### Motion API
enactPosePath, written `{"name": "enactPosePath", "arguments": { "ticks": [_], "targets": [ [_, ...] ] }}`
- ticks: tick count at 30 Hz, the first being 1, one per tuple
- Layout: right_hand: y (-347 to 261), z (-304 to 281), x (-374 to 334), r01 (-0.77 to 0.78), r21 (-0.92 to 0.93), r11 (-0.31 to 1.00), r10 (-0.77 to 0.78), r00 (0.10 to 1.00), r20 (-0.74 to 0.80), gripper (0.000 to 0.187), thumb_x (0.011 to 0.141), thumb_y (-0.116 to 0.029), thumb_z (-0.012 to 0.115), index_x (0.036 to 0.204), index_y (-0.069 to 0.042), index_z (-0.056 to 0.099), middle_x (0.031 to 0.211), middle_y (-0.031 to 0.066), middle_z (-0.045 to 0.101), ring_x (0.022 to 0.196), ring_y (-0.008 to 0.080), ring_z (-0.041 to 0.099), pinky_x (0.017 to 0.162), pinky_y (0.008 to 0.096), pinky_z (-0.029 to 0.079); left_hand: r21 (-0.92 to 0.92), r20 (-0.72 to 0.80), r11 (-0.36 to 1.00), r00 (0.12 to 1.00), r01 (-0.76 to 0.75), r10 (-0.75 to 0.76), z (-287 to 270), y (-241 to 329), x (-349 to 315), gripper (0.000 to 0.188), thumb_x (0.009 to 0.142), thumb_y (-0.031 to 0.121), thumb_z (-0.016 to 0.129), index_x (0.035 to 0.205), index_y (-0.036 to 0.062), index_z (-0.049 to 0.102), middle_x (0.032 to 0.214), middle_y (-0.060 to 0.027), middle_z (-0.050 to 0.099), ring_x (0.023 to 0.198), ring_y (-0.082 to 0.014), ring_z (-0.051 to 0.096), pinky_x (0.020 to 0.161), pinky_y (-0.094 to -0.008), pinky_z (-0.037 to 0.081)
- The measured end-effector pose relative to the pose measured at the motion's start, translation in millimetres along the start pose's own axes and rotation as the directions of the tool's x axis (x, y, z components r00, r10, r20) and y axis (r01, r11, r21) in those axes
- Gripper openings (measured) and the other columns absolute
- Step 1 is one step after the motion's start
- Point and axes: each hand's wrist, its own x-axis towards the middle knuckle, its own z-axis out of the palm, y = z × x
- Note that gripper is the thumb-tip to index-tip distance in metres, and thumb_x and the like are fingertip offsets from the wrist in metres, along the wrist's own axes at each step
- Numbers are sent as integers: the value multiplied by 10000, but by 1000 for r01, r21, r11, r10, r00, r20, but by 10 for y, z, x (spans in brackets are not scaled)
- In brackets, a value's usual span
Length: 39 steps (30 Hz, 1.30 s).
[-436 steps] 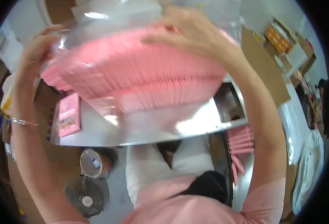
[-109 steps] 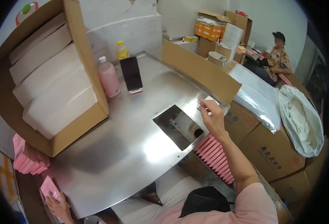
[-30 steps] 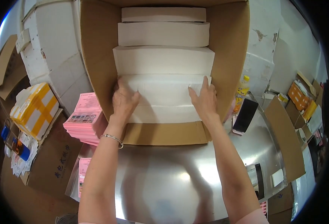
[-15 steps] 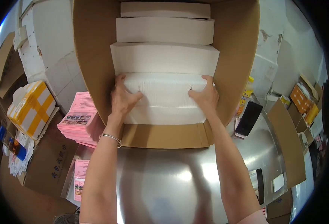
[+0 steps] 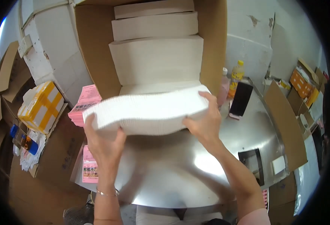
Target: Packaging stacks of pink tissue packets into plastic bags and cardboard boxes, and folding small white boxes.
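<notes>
Between my two hands hangs a long stack of white paper sheets (image 5: 150,108), sagging slightly and tilted up at its right end. My left hand (image 5: 105,140) grips its left end, and my right hand (image 5: 206,125) grips the right end, thumbs on the near side. Behind it stands an open cardboard box (image 5: 214,45), its front edge hidden by the stack. Several more white stacks remain in rows inside, the nearest visible upright one (image 5: 157,60) leaning back a little.
Below is a shiny metal tabletop (image 5: 165,165). Pink printed sheets (image 5: 88,101) are piled at the left, near a yellow-and-white taped box (image 5: 41,107). At the right stand a black phone (image 5: 241,99), a yellow bottle (image 5: 237,75) and a cardboard flap (image 5: 286,127).
Both hands have lifted the front white stack out of the box and brought it nearer and lower, over the box's front edge. The view has shifted slightly.
</notes>
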Motion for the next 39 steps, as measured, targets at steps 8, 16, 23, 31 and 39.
{"name": "enactPosePath", "arguments": {
  "ticks": [8,16,23,31,39],
  "targets": [
    [807,-846,-867,-150,-191,970,191,956,222,729,629,-110,780,1280,-33,459,1220,220,535,1116,371,576,977,405,464,-55,437,974,871,-221,223,162,-287,-927,818,740,218,791,1415,11,377,1248,-285,551,1151,-439,552,922,-483,497],
    [426,-1075,-151,-316,-323,892,444,741,504,768,744,-421,789,1345,-24,524,1325,233,509,1246,372,501,1053,415,401,153,620,973,750,174,-232,108,-84,-126,859,771,416,776,1396,-32,394,1307,-279,560,1184,-336,587,988,-410,467],
    [649,-1428,-917,-96,-257,962,196,896,399,813,637,-369,866,1297,-20,544,1327,269,475,1266,431,458,1055,479,392,10,474,971,856,-240,207,-35,-12,-1069,740,721,310,819,1254,-45,448,1436,-363,368,1331,-475,410,1048,-481,405],
    [983,-1540,-1095,35,-139,990,30,897,442,618,664,-169,850,1220,-77,595,1386,291,423,1190,444,541,999,453,469,-120,574,981,817,150,-54,136,15,-1347,610,719,113,818,1186,21,437,1392,-322,384,1231,-471,474,991,-458,429],
    [884,-1305,-1208,102,-310,945,4,946,324,602,641,-139,789,1145,-63,469,1319,283,416,1079,473,578,825,477,551,-95,474,993,874,-73,110,229,-59,-1366,610,721,112,793,1199,22,426,1224,-218,509,1137,-402,530,993,-410,420]
  ]
}}
